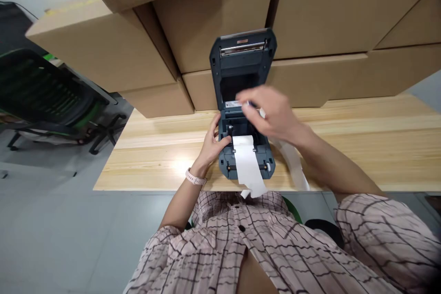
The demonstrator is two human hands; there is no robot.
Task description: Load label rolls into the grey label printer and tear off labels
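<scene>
A dark label printer (pixel 224 165) stands on the wooden table with its lid (pixel 216 62) raised. White label paper (pixel 248 165) comes out of the bay and hangs over the printer's front, its end torn and curled. My left hand (pixel 212 144) grips the printer's left side, thumb over the inner edge and fingers outside. Above the open bay is my right hand (pixel 270 112), blurred, its fingers curled together. Something small and dark shows at those fingers, too unclear to name. A loose white paper strip (pixel 292 163) lies right of the printer, partly behind my right forearm.
Stacked cardboard boxes (pixel 220 18) stand along the back of the wooden table (pixel 158 151), close behind the raised lid. A black office chair (pixel 44 87) is on the floor at the left. The table's front edge runs close to my body.
</scene>
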